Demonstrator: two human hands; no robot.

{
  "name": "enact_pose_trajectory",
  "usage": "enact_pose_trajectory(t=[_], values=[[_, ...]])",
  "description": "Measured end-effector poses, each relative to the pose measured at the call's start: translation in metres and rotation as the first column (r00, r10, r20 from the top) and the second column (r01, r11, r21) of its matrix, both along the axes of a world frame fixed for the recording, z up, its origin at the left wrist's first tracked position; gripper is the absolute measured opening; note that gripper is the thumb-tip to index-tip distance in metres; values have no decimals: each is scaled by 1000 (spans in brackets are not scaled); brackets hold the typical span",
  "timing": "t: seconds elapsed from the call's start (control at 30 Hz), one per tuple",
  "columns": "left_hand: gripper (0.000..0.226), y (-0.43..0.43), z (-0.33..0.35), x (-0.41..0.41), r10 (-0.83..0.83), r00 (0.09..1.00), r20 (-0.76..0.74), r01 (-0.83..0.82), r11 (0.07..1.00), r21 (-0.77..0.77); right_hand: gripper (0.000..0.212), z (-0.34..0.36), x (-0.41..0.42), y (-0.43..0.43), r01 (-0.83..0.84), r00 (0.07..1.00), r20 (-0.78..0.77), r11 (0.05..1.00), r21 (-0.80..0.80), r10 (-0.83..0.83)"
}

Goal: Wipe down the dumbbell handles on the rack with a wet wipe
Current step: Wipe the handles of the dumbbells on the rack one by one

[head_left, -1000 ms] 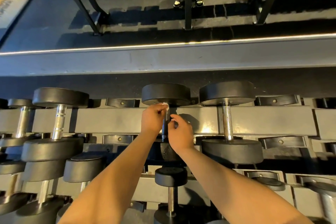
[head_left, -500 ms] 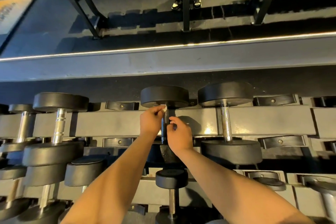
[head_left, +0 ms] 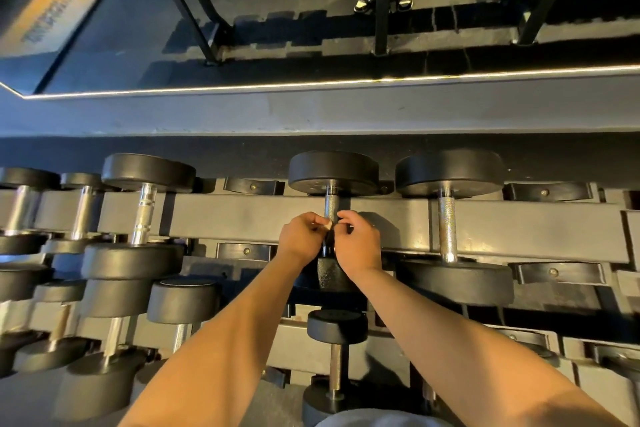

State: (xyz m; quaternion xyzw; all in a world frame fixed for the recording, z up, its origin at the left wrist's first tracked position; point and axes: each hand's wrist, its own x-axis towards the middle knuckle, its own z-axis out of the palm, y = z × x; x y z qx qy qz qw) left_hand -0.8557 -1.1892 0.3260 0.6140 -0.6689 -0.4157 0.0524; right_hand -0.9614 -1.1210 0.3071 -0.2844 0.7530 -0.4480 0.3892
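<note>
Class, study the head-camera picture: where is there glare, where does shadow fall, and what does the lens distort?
Head view: the thin light strip blows out white; the knurled steel dumbbell handle glints; the right hand casts a shadow on the grey rack beam; the wide lens stretches both forearms.

sneakers [head_left: 364,1]: 2, someone's standing up top
orange sign [head_left: 52,15]: top left, text unreadable
light strip [head_left: 346,82]: runs across, glowing

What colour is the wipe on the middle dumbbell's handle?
White. Only a small scrap of the wipe shows, pinched by the left hand against the knurled handle; head view.
</note>
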Motion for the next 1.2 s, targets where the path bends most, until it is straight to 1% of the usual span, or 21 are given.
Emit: enact_pose_trajectory(t=[0.1, 0.2, 0.3, 0.4, 0.5, 0.57, 0.63, 0.73, 0.77, 0.83, 0.9, 0.97, 1.07, 1.13, 1.2], values=[[10, 6, 6, 1, -27, 997, 68, 25, 999, 26, 27, 0, 0, 1, -19, 1000, 14, 1000, 1, 19], [11, 13, 9, 3, 5, 998, 65, -10, 997, 76, 26, 4, -4, 4, -83, 996, 22, 997, 3, 83], [13, 21, 13, 3, 74, 997, 5, -74, 996, 44, 23, 6, -7, 7, -191, 981, 36, 981, 32, 190], [16, 29, 14, 4, 72, 993, -89, -73, 997, -4, 20, 8, -9, 11, -258, 965, 52, 966, 9, 257], [19, 36, 13, 7, 63, 976, -210, -65, 998, -1, 19, 13, -13, 10, -219, 968, 113, 974, -52, 224], [19, 39, 12, 6, 83, 966, -245, -88, 996, -10, 17, 16, -15, 7, -163, 973, 157, 985, -57, 170], [22, 41, 13, 3, 111, 974, -199, -125, 990, -58, 16, 15, -19, 0, -99, 988, 112, 993, -60, 105], [34, 43, 15, -2, 108, 994, 10, -104, 978, -182, 17, 13, -25, -20, -44, 997, -60, 995, -93, 39], [36, 44, 16, -3, 109, 993, 45, -99, 976, -192, 19, 12, -26, -27, -50, 994, -99, 993, -110, 39], [38, 43, 15, -4, 133, 989, 59, -122, 978, -170, 24, 10, -23, -40, -76, 987, -149, 990, -122, 58], [38, 42, 15, -3, 159, 986, 45, -151, 976, -154, 27, 8, -17, -47, -86, 982, -178, 991, -98, 68], [38, 42, 15, -3, 167, 985, 31, -160, 974, -158, 28, 6, -14, -48, -128, 970, -214, 990, -66, 111], [38, 42, 17, -1, 169, 986, 0, -167, 976, -141, 29, 2, -22, -42, -265, 936, -248, 964, -36, 248], [40, 41, 16, 1, 175, 984, -7, -175, 975, -135, 28, 0, -27, -32, -359, 905, -246, 933, -5, 346], [41, 41, 17, 1, 177, 984, 6, -174, 974, -142, 26, -2, -30, -23, -425, 881, -212, 904, 45, 424]])
